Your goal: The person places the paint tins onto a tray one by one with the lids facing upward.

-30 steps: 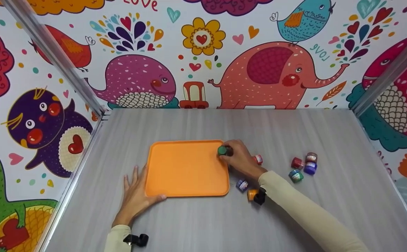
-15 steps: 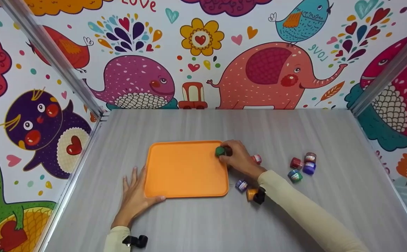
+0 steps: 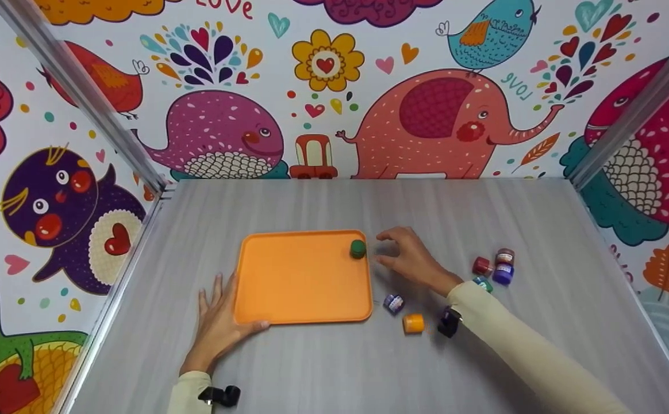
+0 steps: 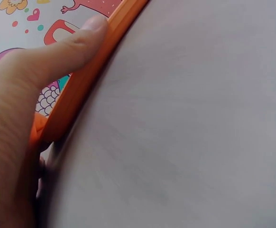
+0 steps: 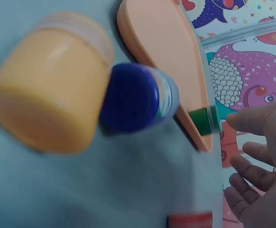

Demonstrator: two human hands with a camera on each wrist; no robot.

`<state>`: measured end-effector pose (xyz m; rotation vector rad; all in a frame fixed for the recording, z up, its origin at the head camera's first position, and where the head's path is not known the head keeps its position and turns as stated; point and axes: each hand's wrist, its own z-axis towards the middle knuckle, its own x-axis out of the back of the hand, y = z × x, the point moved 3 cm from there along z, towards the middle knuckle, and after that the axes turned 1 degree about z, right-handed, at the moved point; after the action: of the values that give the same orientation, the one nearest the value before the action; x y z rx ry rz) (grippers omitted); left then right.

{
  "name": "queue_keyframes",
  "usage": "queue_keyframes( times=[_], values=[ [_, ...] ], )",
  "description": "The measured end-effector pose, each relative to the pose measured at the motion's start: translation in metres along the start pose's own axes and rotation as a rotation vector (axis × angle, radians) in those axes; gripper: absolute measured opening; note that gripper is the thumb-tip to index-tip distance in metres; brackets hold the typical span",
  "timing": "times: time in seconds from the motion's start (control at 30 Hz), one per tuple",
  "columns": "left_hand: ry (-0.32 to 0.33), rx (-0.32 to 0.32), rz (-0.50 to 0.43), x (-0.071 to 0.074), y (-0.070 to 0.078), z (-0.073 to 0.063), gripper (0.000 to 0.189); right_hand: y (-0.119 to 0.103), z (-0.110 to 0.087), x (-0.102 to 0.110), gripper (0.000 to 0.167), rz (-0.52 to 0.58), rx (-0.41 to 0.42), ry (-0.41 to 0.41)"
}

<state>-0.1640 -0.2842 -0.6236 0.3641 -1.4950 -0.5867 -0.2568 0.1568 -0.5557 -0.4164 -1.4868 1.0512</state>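
Note:
An orange tray [image 3: 300, 282] lies flat on the table. My left hand [image 3: 217, 330] rests against its left side with straight fingers, and the thumb lies along the front rim, as the left wrist view shows too. A small green paint jar [image 3: 358, 249] stands inside the tray's far right corner. To the right of that corner is my right hand [image 3: 415, 260], apart from the jar, its fingers loosely bent around nothing. In the right wrist view a gap shows between the fingertips and the green jar [image 5: 204, 121].
Right of the tray lie a dark blue jar [image 3: 393, 303] and an orange jar [image 3: 413, 324]. A red jar [image 5: 191, 220] shows in the right wrist view. Farther right are red [image 3: 482, 266], brown [image 3: 505, 256] and purple-blue [image 3: 503, 274] jars, plus a partly covered green-teal one [image 3: 483, 283].
My right hand has let go of the green jar, leaving it in the tray's corner, and has moved right. The left hand keeps its place at the tray.

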Motion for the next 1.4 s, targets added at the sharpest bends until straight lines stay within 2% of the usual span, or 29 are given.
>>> queue_keyframes(
  times=[0.2, 0.4, 0.6, 1.0, 1.23, 1.4],
  values=[
    [-0.002, -0.011, -0.007, 0.000, 0.002, 0.002, 0.138, 0.014, -0.020, 0.016, 0.045, 0.013, -0.060, -0.050],
    [0.008, -0.023, -0.003, 0.001, 0.003, 0.000, 0.138, 0.029, -0.037, 0.027, 0.043, -0.073, 0.000, -0.025],
    [0.004, -0.019, -0.011, 0.002, 0.002, -0.001, 0.138, 0.041, -0.047, 0.034, 0.049, -0.065, -0.069, -0.055],
    [0.003, -0.017, -0.014, 0.001, 0.001, -0.001, 0.137, 0.050, -0.049, 0.031, 0.045, -0.137, -0.072, -0.064],
    [0.032, -0.050, -0.013, 0.002, 0.003, -0.003, 0.137, 0.049, -0.045, 0.031, 0.033, -0.165, -0.085, -0.066],
    [0.037, -0.043, -0.014, 0.002, 0.003, -0.003, 0.137, 0.048, -0.045, 0.031, 0.029, -0.181, -0.063, -0.047]
  ],
)
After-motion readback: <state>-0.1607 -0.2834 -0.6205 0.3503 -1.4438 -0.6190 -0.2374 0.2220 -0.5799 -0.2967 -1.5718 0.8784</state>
